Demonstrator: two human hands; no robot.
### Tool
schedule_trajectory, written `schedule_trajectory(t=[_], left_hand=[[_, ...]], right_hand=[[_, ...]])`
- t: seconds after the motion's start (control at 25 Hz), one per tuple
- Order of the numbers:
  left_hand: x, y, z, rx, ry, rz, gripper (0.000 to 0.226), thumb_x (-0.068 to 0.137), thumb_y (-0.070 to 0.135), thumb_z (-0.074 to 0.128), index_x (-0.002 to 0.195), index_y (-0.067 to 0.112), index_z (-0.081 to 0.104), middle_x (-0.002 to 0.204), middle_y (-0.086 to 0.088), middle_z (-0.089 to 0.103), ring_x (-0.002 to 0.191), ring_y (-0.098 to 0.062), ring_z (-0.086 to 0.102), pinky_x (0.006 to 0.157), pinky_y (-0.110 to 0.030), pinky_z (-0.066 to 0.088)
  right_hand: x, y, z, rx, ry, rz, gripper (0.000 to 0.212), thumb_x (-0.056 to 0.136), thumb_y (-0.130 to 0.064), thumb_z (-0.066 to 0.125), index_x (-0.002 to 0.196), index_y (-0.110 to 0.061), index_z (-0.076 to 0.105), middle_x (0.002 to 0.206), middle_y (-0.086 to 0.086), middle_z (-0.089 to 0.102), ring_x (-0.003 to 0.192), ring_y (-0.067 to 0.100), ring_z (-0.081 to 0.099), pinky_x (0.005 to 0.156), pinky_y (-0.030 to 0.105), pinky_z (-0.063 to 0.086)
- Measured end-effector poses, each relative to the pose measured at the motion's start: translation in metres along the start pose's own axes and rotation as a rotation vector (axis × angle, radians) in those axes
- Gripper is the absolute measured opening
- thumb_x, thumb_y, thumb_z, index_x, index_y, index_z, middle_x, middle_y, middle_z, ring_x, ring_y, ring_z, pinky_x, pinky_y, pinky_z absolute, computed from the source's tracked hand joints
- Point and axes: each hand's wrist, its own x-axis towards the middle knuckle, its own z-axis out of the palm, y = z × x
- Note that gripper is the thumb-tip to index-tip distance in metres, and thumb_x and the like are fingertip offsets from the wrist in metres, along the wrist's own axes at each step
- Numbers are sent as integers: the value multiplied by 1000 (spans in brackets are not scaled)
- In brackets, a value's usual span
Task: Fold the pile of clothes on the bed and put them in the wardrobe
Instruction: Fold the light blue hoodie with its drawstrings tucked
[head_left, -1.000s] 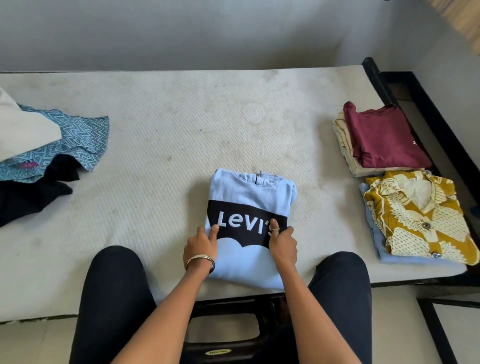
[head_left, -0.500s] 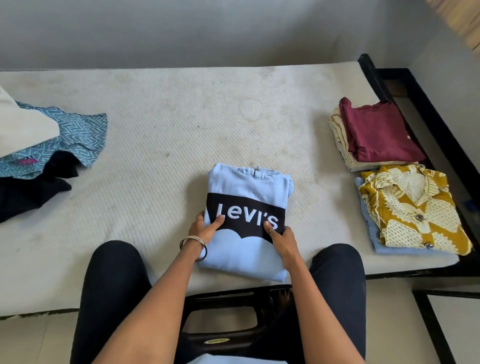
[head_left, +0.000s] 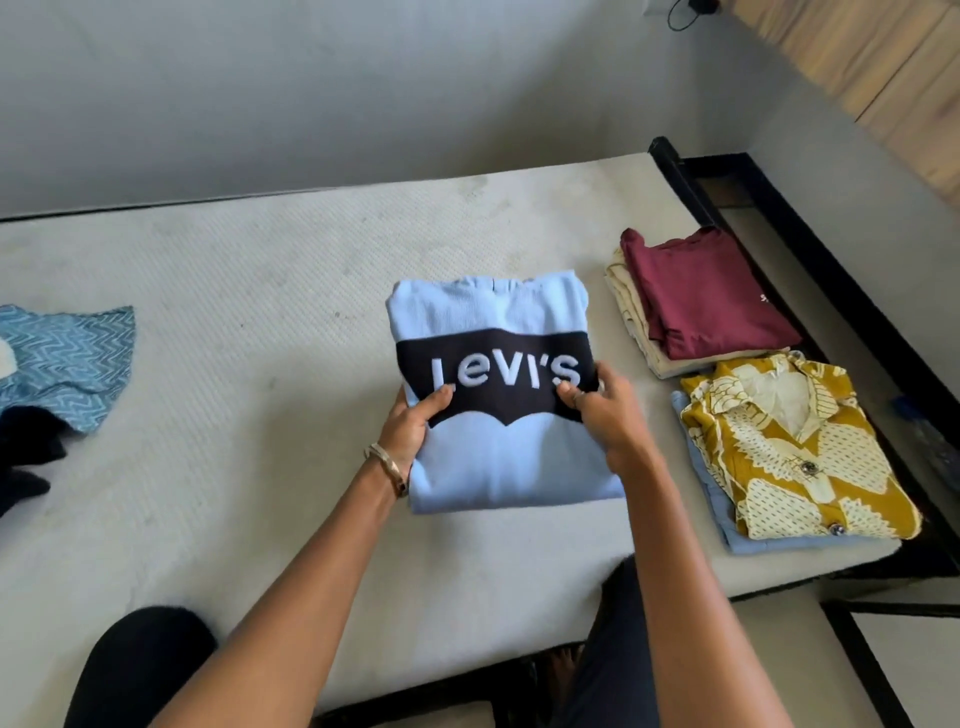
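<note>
Gripping folded blue sweatshirt (head_left: 498, 395) at frame centre, left hand (head_left: 413, 431) and right hand (head_left: 605, 415) clamped on its side edges so folds hold; probably bound for folded stacks (head_left: 727, 374) at right.

bare forearms — metal bangle (head_left: 387, 467) on left wrist — dark trousers (head_left: 137, 670).

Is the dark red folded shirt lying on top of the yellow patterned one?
No, the dark red folded shirt tops a cream garment, behind the yellow patterned shirt.
</note>
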Motion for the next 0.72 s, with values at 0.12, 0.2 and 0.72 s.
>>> schedule_trajectory(t=[0.12,0.2,0.72], left_hand=[[62,35,42,18,-40,143,39,90,6,61,129,7,55,124,-18,63,113,-36,61,95,-46,51],[106,52,63,-5,-27,199,39,87,8,65,126,9,58,122,-16,65,112,-34,62,94,-45,52],[168,-72,74,621,34,-191,84,92,11,60,153,30,6,143,5,40,124,-15,46,104,-26,37]], right_hand=[[56,-53,-24,38,-6,-145,24,91,-6,65,114,-13,63,103,5,71,89,16,69,72,28,56],[99,-77,-39,18,13,-216,21,91,-9,66,110,-17,64,102,0,72,89,12,70,72,26,56],[131,67,-7,-1145,-112,-381,91,83,-55,67,152,-49,8,164,-2,-8,149,30,-5,114,58,11]])
